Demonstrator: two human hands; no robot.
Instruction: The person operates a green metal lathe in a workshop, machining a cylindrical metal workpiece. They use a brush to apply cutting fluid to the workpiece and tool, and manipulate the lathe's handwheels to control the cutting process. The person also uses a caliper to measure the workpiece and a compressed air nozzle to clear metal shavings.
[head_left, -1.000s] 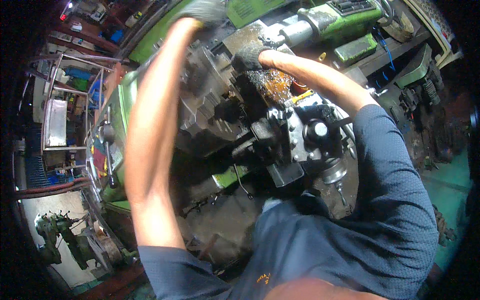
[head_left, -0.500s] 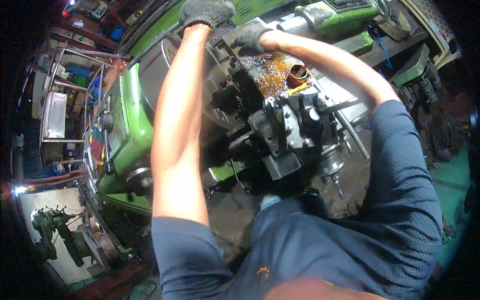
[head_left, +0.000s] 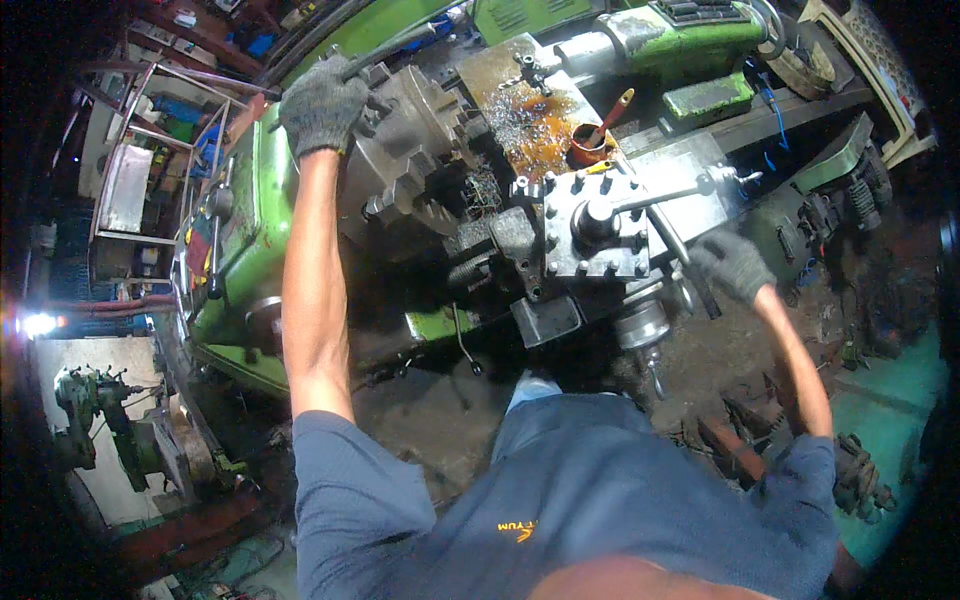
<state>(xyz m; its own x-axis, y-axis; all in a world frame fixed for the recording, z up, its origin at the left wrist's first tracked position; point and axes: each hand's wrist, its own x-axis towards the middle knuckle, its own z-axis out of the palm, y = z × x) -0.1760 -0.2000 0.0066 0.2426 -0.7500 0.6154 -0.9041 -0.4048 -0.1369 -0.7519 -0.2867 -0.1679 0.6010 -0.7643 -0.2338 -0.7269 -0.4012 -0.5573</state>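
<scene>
My left hand (head_left: 325, 108), in a grey knit glove, is closed around the near end of a long metal bar (head_left: 405, 45) beside the lathe chuck (head_left: 400, 150). The chuck's stepped jaws stand out toward the tool post. My right hand (head_left: 735, 266), gloved too, is beside a slanting steel rod (head_left: 685, 245) right of the square tool post (head_left: 597, 225). Whether its fingers touch the rod I cannot tell. A lever (head_left: 660, 190) reaches right from the tool post's top. Behind it stands a small can (head_left: 590, 150) with a brush handle (head_left: 615, 110) leaning out.
An oily plate (head_left: 530, 120) with metal chips lies behind the tool post. The green headstock (head_left: 250, 230) is at left, the tailstock (head_left: 680, 40) at the far right. A crank handle (head_left: 655, 370) hangs at the front. A metal rack (head_left: 130, 195) stands beyond the headstock.
My left hand has moved left and nearer, onto the bar. My right hand has pulled back from near the chuck to the rod on the right. The chuck, blurred before, now shows clearly.
</scene>
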